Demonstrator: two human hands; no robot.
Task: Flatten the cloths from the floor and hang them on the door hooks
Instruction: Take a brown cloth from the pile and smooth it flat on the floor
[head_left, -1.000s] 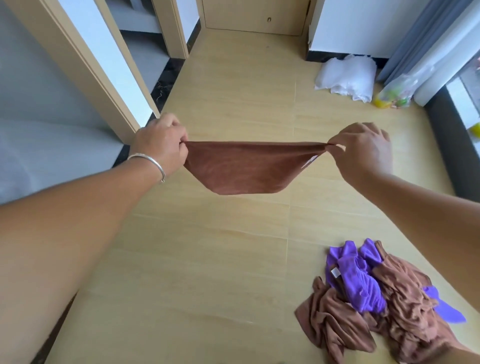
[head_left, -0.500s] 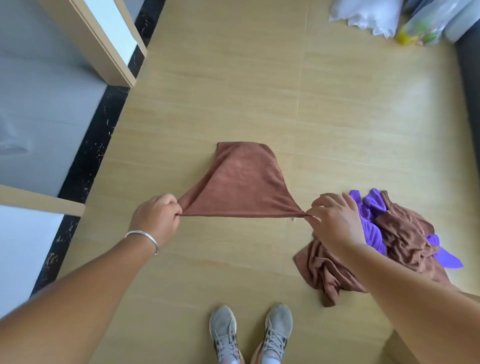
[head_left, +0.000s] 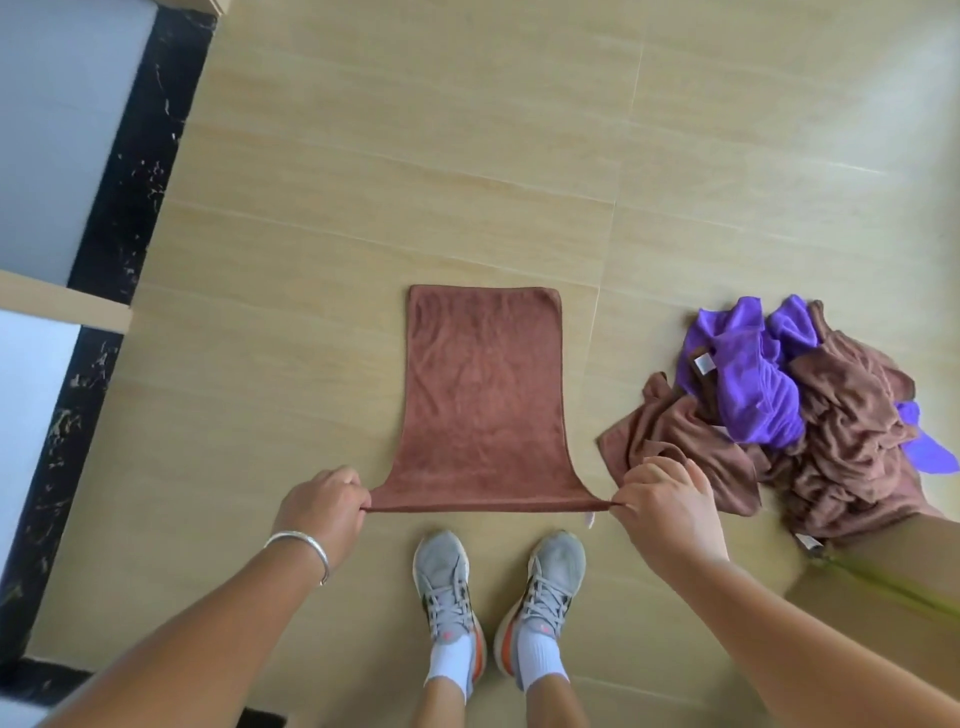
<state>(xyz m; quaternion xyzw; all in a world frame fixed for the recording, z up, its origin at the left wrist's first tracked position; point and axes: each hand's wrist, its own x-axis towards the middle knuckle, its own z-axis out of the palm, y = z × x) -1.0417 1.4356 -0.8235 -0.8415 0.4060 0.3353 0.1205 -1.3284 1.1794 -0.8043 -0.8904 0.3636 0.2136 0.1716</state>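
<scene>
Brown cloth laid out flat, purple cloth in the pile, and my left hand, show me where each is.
Brown cloth (head_left: 483, 395): head view, middle of its flat part.
Purple cloth (head_left: 753, 384): head view, main bunched fold.
Left hand (head_left: 324, 506): head view, back of hand.

Brown cloth (head_left: 483, 395) between left hand (head_left: 321, 506), right hand (head_left: 667, 501)

Light wood-look tile floor (head_left: 467, 156) is seen across most of the view, with thin grout lines. A black marbled threshold strip (head_left: 130, 171) runs along the left edge, bordered by a pale grey surface (head_left: 57, 130) and a beige door frame piece (head_left: 57, 306). 2 grey sneakers (head_left: 447, 582) with orange heels and white socks (head_left: 449, 660) are seen at bottom centre. A silver bangle (head_left: 306, 545) is worn on 1 wrist.
</scene>
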